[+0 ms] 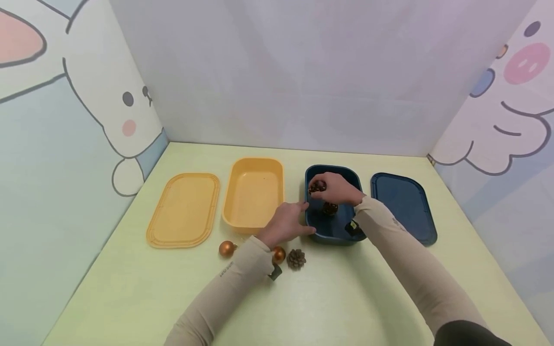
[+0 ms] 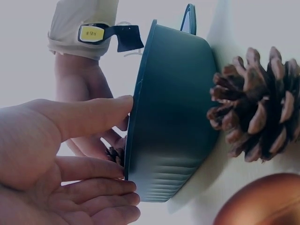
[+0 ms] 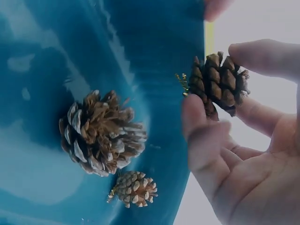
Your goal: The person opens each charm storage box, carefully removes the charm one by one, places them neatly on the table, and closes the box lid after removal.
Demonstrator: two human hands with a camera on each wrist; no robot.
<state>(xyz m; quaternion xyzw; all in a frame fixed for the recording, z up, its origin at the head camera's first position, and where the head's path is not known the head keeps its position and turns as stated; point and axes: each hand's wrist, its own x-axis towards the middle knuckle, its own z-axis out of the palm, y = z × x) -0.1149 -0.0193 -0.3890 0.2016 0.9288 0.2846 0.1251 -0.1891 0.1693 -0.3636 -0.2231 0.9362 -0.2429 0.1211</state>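
Note:
My right hand (image 1: 336, 188) pinches a small brown pine cone (image 3: 219, 84) with a bit of gold cord, over the left side of the dark blue container (image 1: 332, 231). Inside that container lie a large pine cone (image 3: 101, 133) with pale scale tips and a smaller pine cone (image 3: 136, 189). My left hand (image 2: 70, 159) reaches to the container's near left corner, thumb and fingers fairly straight, their tips at the rim. Below the left hand, another pine cone (image 1: 296, 259) and a copper-coloured ball ornament (image 1: 279, 255) rest on the table, the ball partly behind the sleeve.
Left of the blue container stands a yellow container (image 1: 253, 218), with a yellow lid (image 1: 183, 211) flat beside it. A dark blue lid (image 1: 404, 209) lies to the right. A second copper ball ornament (image 1: 226, 249) sits in front of the yellow container. Walls enclose the table (image 1: 329, 307).

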